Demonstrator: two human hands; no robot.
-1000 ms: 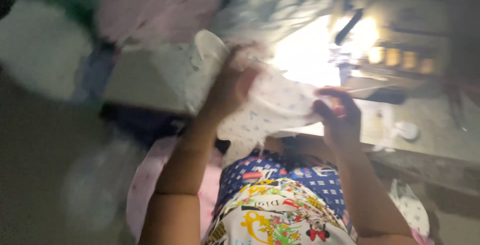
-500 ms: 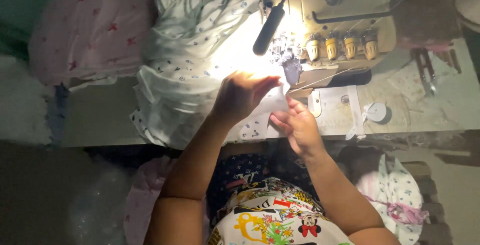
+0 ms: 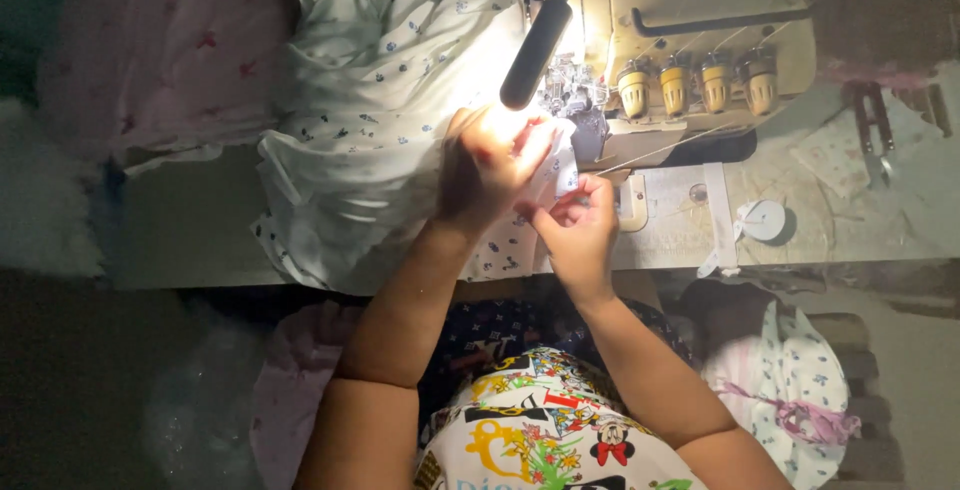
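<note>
My left hand [image 3: 487, 165] and my right hand [image 3: 574, 227] both pinch a small piece of white printed cloth [image 3: 553, 165] just in front of the sewing machine [image 3: 690, 20]. The cloth is lifted slightly and lit brightly by the black lamp head [image 3: 535, 50] right above my left hand. The machine's needle area [image 3: 575, 100] is just beyond my fingers. A larger heap of the same white flowered fabric [image 3: 380, 120] lies to the left of my left arm, draped over the table's front edge.
Several yellow thread knobs [image 3: 690, 85] line the machine front. A white round bobbin [image 3: 765, 220] and black scissors [image 3: 872, 130] lie on the table at right. Pink cloth [image 3: 170, 50] is piled far left. A bundle of flowered fabric [image 3: 800, 390] sits below right.
The view has steadied and moved closer to the machine. Both hands moved up toward the needle area and now hold the cloth piece together under the lamp.
</note>
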